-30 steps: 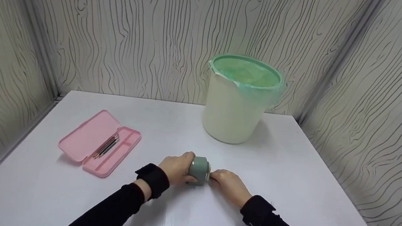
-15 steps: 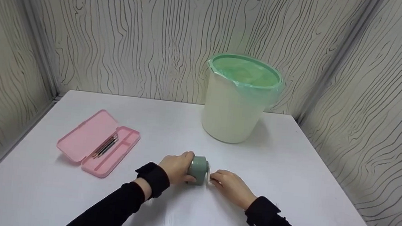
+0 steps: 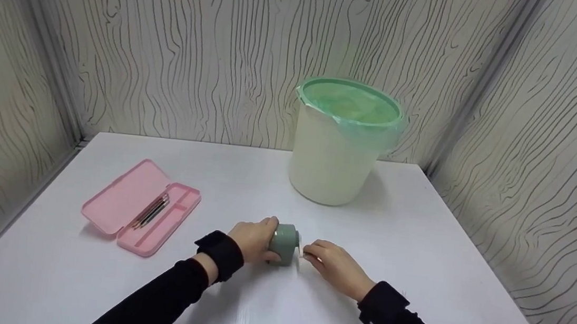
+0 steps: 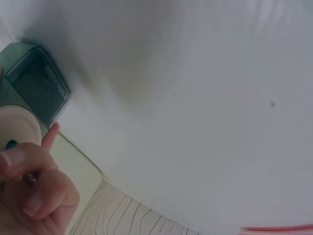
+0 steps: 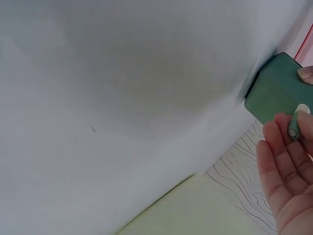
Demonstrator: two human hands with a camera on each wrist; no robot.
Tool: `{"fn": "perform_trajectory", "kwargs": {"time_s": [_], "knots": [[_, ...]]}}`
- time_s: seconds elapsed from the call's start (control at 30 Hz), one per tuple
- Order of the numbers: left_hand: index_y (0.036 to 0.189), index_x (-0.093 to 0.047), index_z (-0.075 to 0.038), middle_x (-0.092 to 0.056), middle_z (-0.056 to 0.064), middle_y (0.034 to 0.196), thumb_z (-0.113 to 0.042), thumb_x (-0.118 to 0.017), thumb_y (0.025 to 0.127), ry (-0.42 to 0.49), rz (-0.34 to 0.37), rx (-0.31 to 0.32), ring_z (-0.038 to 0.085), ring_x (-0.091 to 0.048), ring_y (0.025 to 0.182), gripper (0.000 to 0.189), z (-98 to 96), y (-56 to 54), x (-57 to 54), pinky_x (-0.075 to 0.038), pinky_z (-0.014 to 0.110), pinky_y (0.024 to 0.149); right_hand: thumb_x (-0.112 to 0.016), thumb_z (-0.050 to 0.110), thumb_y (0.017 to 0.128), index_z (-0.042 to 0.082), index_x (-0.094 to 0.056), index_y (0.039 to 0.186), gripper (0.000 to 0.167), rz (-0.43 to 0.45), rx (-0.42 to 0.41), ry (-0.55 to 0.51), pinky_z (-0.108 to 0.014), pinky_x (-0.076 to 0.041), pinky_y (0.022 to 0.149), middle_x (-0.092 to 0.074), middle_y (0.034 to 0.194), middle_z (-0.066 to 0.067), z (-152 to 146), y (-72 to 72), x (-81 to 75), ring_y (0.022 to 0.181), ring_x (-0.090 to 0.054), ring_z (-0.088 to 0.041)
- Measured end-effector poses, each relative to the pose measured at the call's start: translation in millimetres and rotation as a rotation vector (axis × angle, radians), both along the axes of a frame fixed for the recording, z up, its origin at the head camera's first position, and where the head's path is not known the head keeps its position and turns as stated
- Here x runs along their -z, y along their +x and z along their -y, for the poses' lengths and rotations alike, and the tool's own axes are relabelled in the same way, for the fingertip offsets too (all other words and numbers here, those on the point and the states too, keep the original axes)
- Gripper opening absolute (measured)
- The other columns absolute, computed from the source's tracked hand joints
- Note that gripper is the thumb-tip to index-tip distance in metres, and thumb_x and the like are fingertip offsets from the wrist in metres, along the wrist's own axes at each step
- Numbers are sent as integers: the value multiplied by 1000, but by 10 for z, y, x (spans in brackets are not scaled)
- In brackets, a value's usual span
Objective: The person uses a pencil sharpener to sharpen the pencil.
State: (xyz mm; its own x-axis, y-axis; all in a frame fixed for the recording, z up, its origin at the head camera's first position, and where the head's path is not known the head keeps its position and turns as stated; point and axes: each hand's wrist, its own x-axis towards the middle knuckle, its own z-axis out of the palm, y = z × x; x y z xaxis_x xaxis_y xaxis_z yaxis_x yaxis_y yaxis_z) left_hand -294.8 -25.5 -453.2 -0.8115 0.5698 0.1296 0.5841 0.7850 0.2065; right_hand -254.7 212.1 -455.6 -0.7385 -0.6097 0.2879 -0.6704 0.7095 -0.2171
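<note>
A small green hand-crank pencil sharpener (image 3: 284,244) lies near the middle of the table. My left hand (image 3: 253,240) grips its body from the left, thumb toward me. In the left wrist view, the sharpener (image 4: 39,83) shows a dark see-through window, and a white round crank plate (image 4: 19,125) faces my right hand. My right hand (image 3: 335,266) pinches the green crank knob (image 5: 294,128) between thumb and forefinger, the other fingers spread loosely beside it. The sharpener's far end is hidden behind my left hand.
An open pink pencil case (image 3: 165,229) lies to the left with several pencils (image 3: 151,211) in it. Behind the hands, toward the right, stands a pale bin (image 3: 332,161) with a green rim and bag liner. Patterned walls (image 3: 198,53) close off the back and sides.
My right hand has shifted slightly right and turned a little, and the crank has changed angle with it. The left hand and sharpener stay nearly in place.
</note>
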Motion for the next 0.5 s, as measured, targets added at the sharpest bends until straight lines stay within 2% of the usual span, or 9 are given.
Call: {"fn": "perform_trajectory", "kwargs": {"time_s": [0.27, 0.5], "knots": [[122, -49, -6, -69, 9, 109, -43, -80, 87, -4, 28, -3, 24, -72, 87, 60, 23, 12, 2, -60, 39, 74, -66, 8, 98, 4, -73, 108, 13, -41, 6, 2, -30, -59, 82, -73, 99, -4, 6, 13, 2, 92, -69, -17], [125, -49, -8, -70, 7, 112, -46, -79, 87, -20, 43, -6, 22, -73, 89, 62, 35, -10, 21, -60, 36, 75, -70, 5, 95, 5, -72, 105, 10, -189, -16, -53, -26, -59, 76, -72, 96, -2, 5, 16, 14, 88, -68, -15]]}}
